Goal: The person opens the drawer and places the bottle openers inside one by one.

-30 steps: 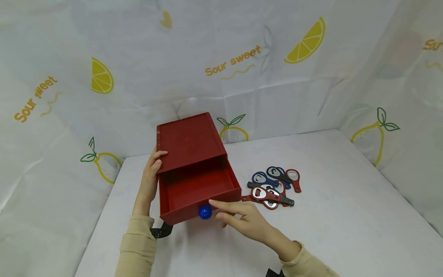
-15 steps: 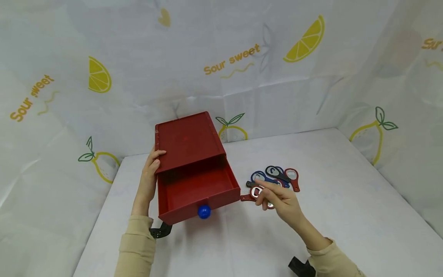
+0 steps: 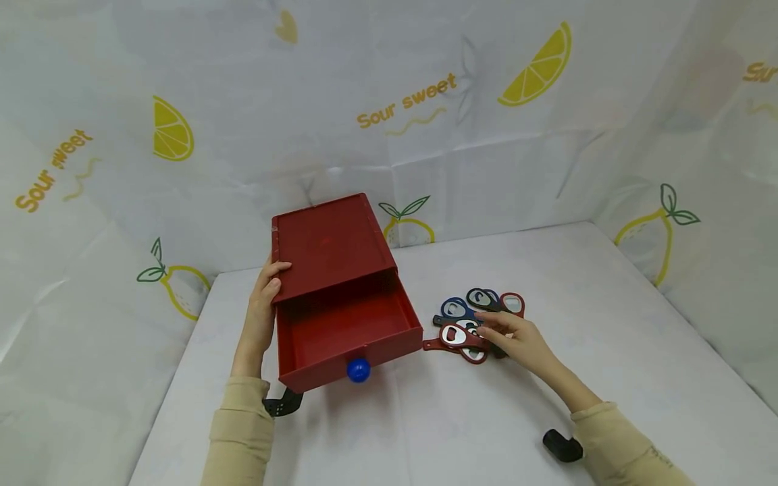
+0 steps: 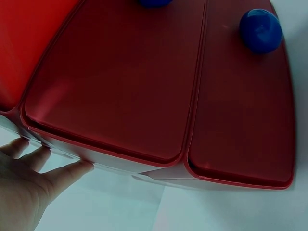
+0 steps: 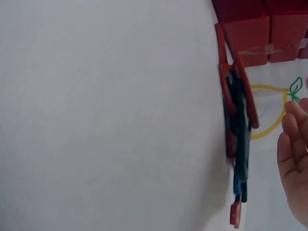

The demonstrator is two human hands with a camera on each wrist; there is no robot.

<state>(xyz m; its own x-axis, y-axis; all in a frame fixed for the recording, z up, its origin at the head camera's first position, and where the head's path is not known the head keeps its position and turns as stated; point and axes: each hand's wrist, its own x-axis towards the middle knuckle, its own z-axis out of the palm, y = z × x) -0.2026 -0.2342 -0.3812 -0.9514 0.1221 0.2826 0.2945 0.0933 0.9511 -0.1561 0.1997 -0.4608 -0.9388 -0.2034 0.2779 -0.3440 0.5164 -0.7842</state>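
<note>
A red drawer cabinet (image 3: 331, 246) stands on the table, its top drawer (image 3: 346, 337) pulled out, with a blue knob (image 3: 358, 370) on the front. My left hand (image 3: 263, 307) rests against the cabinet's left side, thumb and fingertips near the top edge. In the left wrist view, the fingers (image 4: 70, 173) of that hand lie nearly straight along the side wall. My right hand (image 3: 516, 337) is over a pile of bottle openers, fingertips right at the handle of a red bottle opener (image 3: 452, 335). Its fingers (image 5: 286, 149) look extended in the right wrist view.
Blue bottle openers (image 3: 454, 308), black ones and more red ones overlap in the pile right of the cabinet. Lower drawer fronts (image 4: 110, 82) show below the opened one. A white cloth with lemon prints (image 3: 401, 155) rises behind the table (image 3: 632, 324).
My right hand has left the blue knob and moved right to the bottle openers, its fingers lowering toward the pile. The left hand keeps its place on the cabinet.
</note>
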